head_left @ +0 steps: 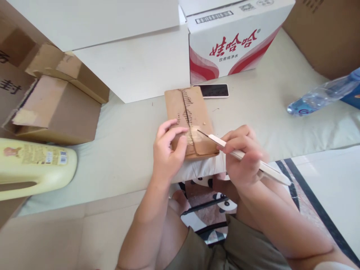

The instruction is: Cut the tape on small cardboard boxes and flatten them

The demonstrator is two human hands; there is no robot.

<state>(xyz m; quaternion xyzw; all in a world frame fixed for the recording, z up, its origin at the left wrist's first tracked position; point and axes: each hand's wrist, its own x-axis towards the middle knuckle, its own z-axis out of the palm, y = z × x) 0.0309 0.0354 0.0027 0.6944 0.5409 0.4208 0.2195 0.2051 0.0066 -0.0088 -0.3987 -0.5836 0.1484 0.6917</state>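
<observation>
A small brown cardboard box [177, 101] lies on the pale cloth-covered surface, with a dark seam along its top and printed or drawn marks beside it. Clear tape [198, 134] seems to cross the seam near its front end. My left hand [170, 148] rests on the box's left side, fingers apart and fingertips near the seam. In my right hand [243, 153] is a white-handled utility knife [237, 153], gripped like a pen. Its thin dark blade points left over the taped part; whether the tip touches the box I cannot tell.
Behind the box lie a phone [215, 90] and a white-and-red water carton [233, 48], beside a large white box [135, 67]. Brown cartons [64, 108] and a yellow jug [56, 168] are at left. A plastic bottle [317, 98] lies at right.
</observation>
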